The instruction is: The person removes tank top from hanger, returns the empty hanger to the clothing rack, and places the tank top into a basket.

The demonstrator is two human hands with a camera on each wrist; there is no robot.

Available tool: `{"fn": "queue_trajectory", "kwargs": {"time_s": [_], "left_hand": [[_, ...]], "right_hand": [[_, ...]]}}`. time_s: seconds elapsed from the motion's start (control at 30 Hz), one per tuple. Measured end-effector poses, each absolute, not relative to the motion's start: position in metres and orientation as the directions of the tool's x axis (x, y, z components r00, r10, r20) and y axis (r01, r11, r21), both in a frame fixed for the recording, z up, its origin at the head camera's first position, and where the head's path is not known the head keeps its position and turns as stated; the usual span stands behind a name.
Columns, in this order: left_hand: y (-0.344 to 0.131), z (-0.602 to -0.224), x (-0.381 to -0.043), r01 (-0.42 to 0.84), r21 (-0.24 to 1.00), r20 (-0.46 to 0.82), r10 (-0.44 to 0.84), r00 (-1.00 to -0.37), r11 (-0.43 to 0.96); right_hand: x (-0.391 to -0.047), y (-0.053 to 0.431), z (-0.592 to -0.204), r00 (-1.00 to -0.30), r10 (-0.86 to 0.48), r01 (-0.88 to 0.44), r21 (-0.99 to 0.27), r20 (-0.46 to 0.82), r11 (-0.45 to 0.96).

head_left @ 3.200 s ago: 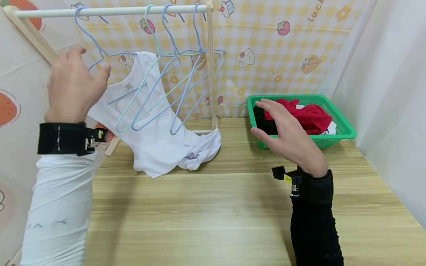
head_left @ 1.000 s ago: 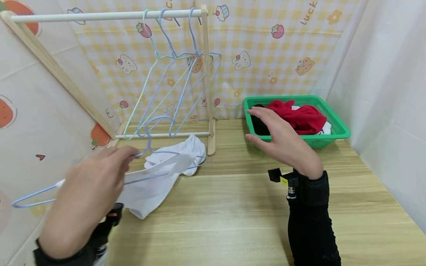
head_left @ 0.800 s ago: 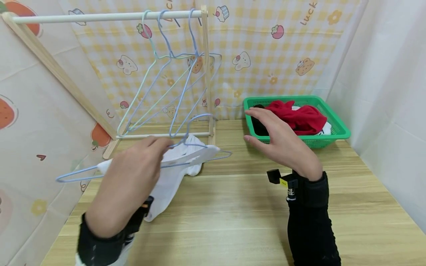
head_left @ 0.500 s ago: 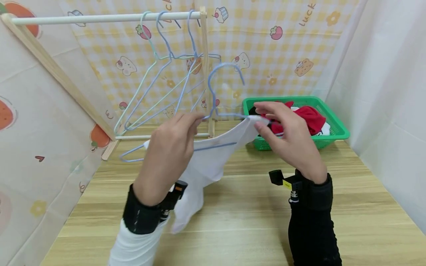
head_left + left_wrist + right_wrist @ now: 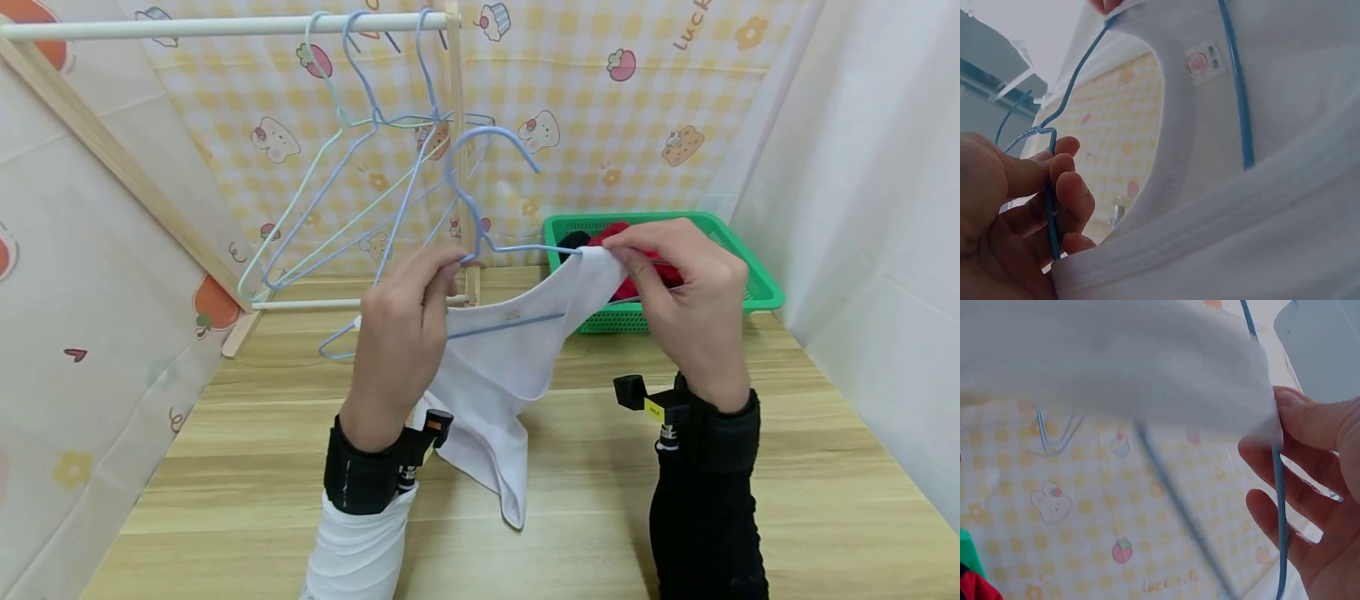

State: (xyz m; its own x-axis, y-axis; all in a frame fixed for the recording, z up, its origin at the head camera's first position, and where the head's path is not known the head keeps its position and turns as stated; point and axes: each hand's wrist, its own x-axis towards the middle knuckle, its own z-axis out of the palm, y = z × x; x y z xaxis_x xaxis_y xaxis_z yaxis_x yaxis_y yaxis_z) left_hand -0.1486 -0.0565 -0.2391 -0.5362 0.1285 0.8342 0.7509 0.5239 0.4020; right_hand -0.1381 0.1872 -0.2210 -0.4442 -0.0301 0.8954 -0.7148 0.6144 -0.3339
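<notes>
A blue wire hanger is held up over the table with a white sleeveless shirt on it. My left hand grips the hanger's left shoulder, just beside the base of its hook; in the left wrist view the fingers curl round the wire. My right hand pinches the shirt's strap against the wire at the hanger's right shoulder, as the right wrist view shows with the thumb on the cloth. The shirt's neckline, with a label, sags between both hands, and its lower part hangs down.
Behind on the left stands a rack with a white rail and wooden posts. Bare blue hangers and a mint-green hanger hang on it. A green basket with red and black clothes sits at the back right, partly behind my right hand.
My left hand has taken the hanger with the shirt off the rail and carried it right and to the middle. My right hand, open before, has closed on the strap.
</notes>
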Motion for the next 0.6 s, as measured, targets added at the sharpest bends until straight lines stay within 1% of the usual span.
{"fn": "queue_trajectory", "kwargs": {"time_s": [0.07,0.13,0.23,0.3,0.4,0.6], "left_hand": [[-0.062,-0.24,-0.149,0.74,0.412,0.834,0.106,-0.541,0.531],[-0.066,-0.24,-0.148,0.735,0.415,0.837,0.093,-0.54,0.535],[-0.069,-0.24,-0.147,0.734,0.41,0.837,0.096,-0.539,0.541],[-0.07,-0.24,-0.146,0.737,0.406,0.837,0.105,-0.537,0.541],[-0.072,-0.241,-0.146,0.736,0.4,0.832,0.12,-0.542,0.546],[-0.083,-0.241,-0.147,0.734,0.401,0.83,0.122,-0.544,0.548]], "right_hand": [[-0.137,0.188,-0.22,-0.449,-0.016,-0.7,-0.341,0.893,0.627],[-0.136,0.189,-0.221,-0.47,-0.025,-0.695,-0.353,0.882,0.627],[-0.139,0.189,-0.224,-0.493,-0.087,-0.713,-0.345,0.866,0.611],[-0.143,0.187,-0.228,-0.495,-0.138,-0.724,-0.319,0.858,0.612],[-0.15,0.185,-0.233,-0.47,-0.183,-0.731,-0.265,0.864,0.629],[-0.153,0.189,-0.235,-0.43,-0.141,-0.753,-0.268,0.892,0.601]]}}
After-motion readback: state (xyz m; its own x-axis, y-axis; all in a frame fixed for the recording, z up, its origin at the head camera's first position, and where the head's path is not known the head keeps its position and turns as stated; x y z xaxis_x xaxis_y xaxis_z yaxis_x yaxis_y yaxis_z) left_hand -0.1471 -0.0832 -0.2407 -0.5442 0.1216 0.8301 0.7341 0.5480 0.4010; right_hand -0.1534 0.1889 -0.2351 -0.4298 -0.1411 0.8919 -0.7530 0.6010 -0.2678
